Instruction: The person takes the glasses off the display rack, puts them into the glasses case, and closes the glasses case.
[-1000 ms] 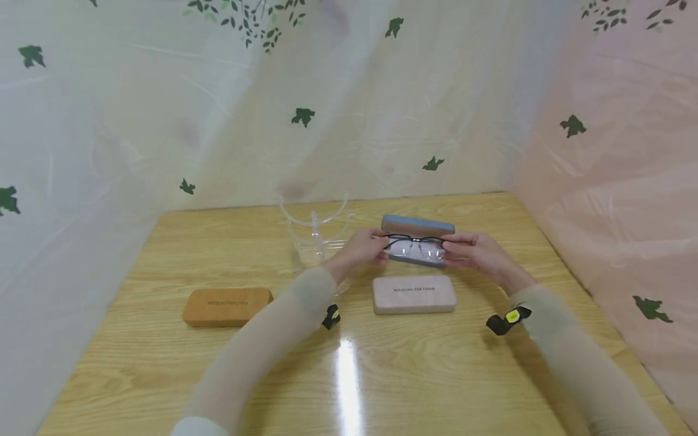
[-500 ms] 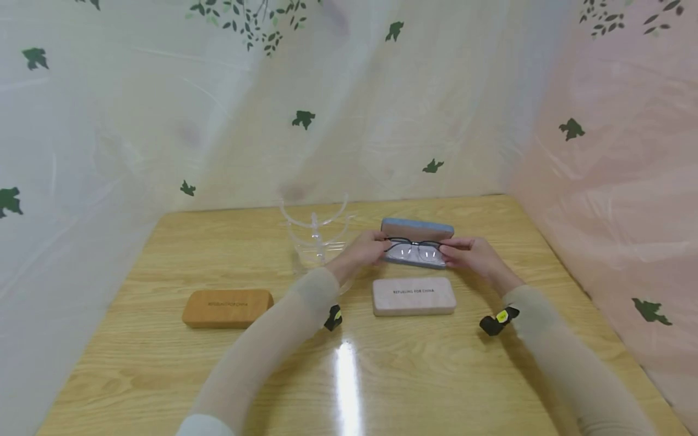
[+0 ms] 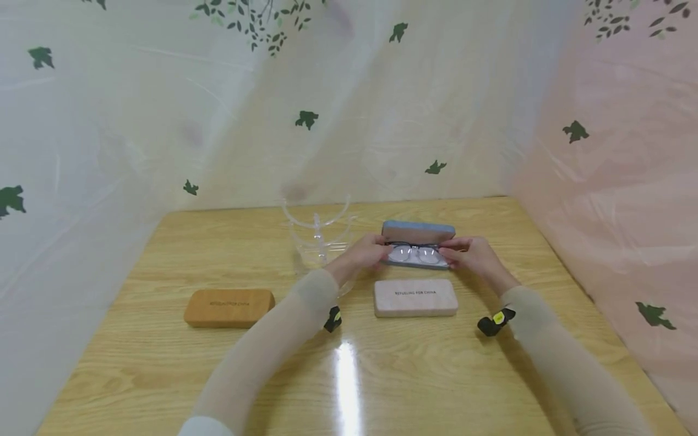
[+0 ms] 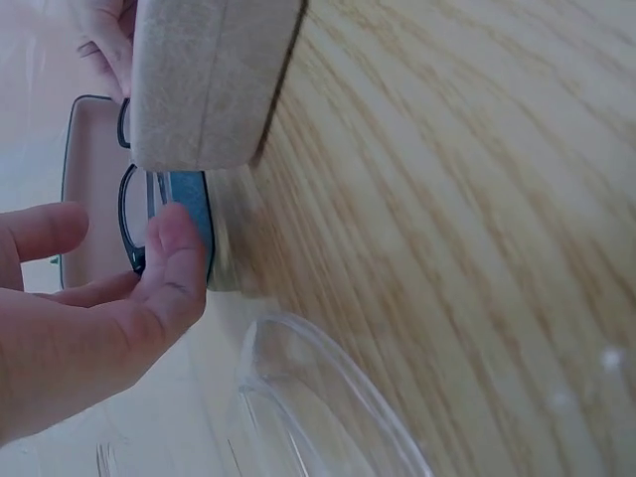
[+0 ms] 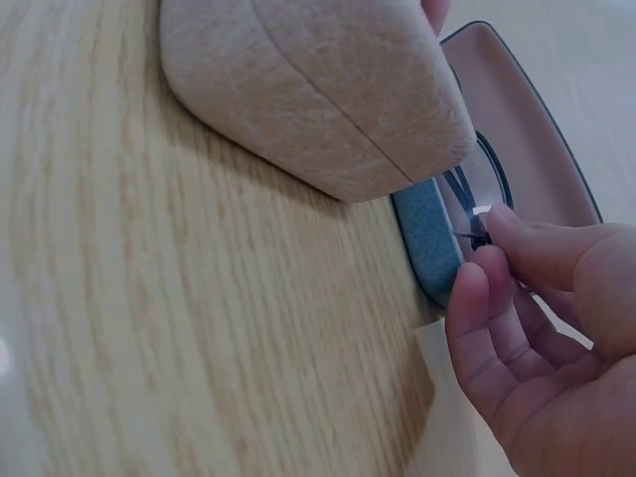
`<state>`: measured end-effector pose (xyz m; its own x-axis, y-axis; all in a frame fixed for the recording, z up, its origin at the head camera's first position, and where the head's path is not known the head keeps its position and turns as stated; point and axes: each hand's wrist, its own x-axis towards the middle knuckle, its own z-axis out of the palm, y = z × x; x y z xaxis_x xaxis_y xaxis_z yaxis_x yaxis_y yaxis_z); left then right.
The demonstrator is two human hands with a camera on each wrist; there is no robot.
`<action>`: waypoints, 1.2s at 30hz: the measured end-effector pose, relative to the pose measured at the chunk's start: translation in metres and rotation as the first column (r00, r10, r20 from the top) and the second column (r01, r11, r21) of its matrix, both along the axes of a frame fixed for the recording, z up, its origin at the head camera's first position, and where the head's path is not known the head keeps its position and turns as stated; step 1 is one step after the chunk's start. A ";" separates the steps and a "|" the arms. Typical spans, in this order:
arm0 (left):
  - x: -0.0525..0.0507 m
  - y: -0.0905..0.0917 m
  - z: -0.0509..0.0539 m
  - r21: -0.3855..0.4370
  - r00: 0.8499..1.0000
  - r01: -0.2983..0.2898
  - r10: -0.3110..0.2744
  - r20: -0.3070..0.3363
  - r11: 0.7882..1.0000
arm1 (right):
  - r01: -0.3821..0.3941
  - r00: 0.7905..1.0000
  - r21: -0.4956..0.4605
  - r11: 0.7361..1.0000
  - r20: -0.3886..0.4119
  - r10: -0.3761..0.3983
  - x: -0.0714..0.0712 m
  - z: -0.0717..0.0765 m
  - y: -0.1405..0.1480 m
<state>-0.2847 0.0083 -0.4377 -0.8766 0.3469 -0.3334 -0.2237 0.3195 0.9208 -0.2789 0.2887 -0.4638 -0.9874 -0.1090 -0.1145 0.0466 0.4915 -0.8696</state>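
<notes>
Black-rimmed eyeglasses (image 3: 415,247) sit low in an open blue glasses case (image 3: 418,231), lenses facing me. The left hand (image 3: 369,251) pinches their left corner; in the left wrist view that corner of the eyeglasses (image 4: 126,214) meets the thumb and a finger, while another finger stands away. At the opposite corner, the right hand (image 3: 470,254) holds the frame between thumb and fingertips, as the right wrist view shows near the hinge (image 5: 480,231). The folded temples lie partly inside the case. A closed pale pink glasses case (image 3: 415,298) hides part of both in the wrist views.
A clear plastic display stand (image 3: 319,236) stands just left of the left hand. An orange glasses case (image 3: 229,307) lies closed at the left, near the left forearm. Patterned sheeting (image 3: 354,121) rises behind the wooden table (image 3: 414,375).
The eyeglasses have gone down from above the blue case into its lower half, both hands lowering with them. The right hand has also shifted slightly left.
</notes>
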 end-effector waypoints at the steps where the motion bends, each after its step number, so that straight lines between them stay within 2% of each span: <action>1: 0.000 -0.001 -0.001 -0.005 1.000 0.003 -0.003 0.001 1.000 | 0.002 1.000 -0.005 1.000 0.005 -0.002 0.000 0.000 0.000; 4: 0.000 -0.002 -0.004 -0.018 1.000 0.007 -0.007 -0.001 1.000 | 0.009 1.000 -0.041 0.999 0.025 -0.008 0.001 -0.001 0.000; 12: 0.003 -0.003 -0.005 0.022 1.000 0.009 -0.009 -0.007 1.000 | 0.030 0.998 -0.118 0.993 0.058 -0.024 0.000 -0.007 0.003; 20: 0.001 -0.003 -0.007 0.049 1.000 -0.028 0.027 0.011 0.998 | 0.032 0.997 -0.130 0.991 0.073 -0.023 -0.002 -0.004 0.001; 24: 0.002 -0.004 -0.006 0.062 0.998 -0.059 0.057 0.035 0.996 | 0.003 0.997 -0.140 0.990 0.078 0.008 -0.003 -0.001 0.003; 27: 0.003 -0.006 -0.003 0.025 0.995 -0.090 0.088 0.041 0.996 | -0.030 0.995 -0.152 0.988 0.094 0.045 -0.003 0.002 0.007; 31: 0.003 -0.008 0.001 -0.044 0.995 -0.100 0.101 0.025 0.994 | -0.011 0.991 -0.168 0.986 0.129 0.033 -0.005 0.007 0.013; 34: 0.002 -0.008 0.004 -0.045 0.993 -0.112 0.113 0.028 0.993 | 0.008 0.988 -0.179 0.984 0.156 0.021 -0.006 0.011 0.015; 36: 0.002 -0.007 0.005 -0.026 0.990 -0.133 0.134 0.046 0.991 | -0.013 0.984 -0.190 0.982 0.172 0.047 -0.006 0.014 0.015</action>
